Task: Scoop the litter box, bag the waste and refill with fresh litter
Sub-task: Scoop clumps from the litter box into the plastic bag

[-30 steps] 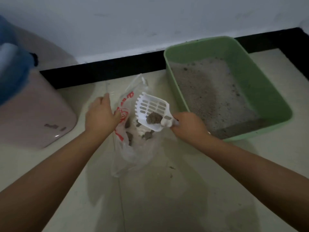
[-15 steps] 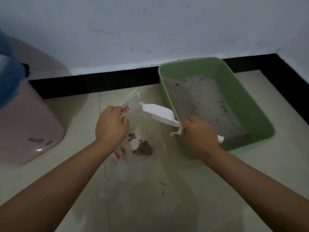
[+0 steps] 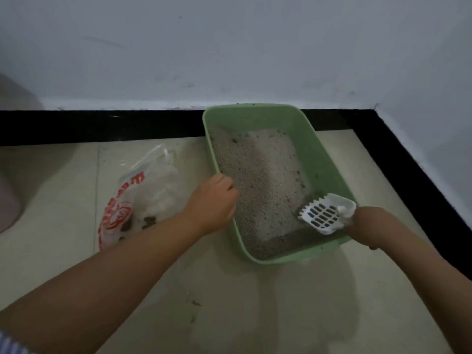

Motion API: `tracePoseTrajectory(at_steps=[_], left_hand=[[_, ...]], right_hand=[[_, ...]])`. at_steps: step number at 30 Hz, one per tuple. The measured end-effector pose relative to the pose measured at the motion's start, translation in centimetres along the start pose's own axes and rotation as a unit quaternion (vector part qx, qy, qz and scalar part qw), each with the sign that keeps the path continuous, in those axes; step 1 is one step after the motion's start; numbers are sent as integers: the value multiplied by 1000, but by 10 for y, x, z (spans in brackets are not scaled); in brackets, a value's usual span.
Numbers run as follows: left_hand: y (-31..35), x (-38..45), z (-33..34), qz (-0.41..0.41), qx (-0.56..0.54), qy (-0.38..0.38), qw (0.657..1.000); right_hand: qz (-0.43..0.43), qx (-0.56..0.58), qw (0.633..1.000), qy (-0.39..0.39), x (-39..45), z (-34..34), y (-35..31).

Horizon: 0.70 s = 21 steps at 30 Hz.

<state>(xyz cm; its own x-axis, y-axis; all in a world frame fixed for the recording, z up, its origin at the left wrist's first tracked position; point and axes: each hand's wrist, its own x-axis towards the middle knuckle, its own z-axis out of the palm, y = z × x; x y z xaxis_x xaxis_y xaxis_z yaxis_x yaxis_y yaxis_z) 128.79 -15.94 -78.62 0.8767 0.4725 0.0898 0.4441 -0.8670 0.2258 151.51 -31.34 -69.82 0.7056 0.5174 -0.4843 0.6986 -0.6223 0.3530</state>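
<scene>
White slotted plastic scoop [image 3: 323, 215], gripped by the right hand [image 3: 367, 223], hovers over the green plastic litter box's [image 3: 329, 159] near-right corner; left hand [image 3: 214, 200] grips its left rim.

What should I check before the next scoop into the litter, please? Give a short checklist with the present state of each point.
1. Scoop in the right hand: held by its handle. Ok.
2. Scoop empty: no clump shows on the slotted blade. Ok.
3. Litter box steadied: the left hand grips its left rim. Ok.
4. Scoop over the litter: it is inside the box at the near right corner. Ok.
5. Plastic bag ready to receive: it lies slumped on the floor, nobody holds it, mouth not clearly open. Not ok.
6. Clumps left in the litter: a few dark specks, too dim to judge. Cannot tell.
</scene>
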Motion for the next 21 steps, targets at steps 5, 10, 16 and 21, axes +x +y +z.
tracePoseTrajectory(at_steps=[5,10,16,21], left_hand=[[0,26,8,15,69,-34,997],[-10,40,4,75,101,-122,985],[-5,63,12,102,141,-223,959],[-8,64,14,149,134,-211,957]], right_hand=[[-47,7,989,-138,17,1,-8],[-54,92,986,-126,45,17,-11],[2,156,981,-114,87,38,-27],[-46,242,967,-61,110,51,-46]])
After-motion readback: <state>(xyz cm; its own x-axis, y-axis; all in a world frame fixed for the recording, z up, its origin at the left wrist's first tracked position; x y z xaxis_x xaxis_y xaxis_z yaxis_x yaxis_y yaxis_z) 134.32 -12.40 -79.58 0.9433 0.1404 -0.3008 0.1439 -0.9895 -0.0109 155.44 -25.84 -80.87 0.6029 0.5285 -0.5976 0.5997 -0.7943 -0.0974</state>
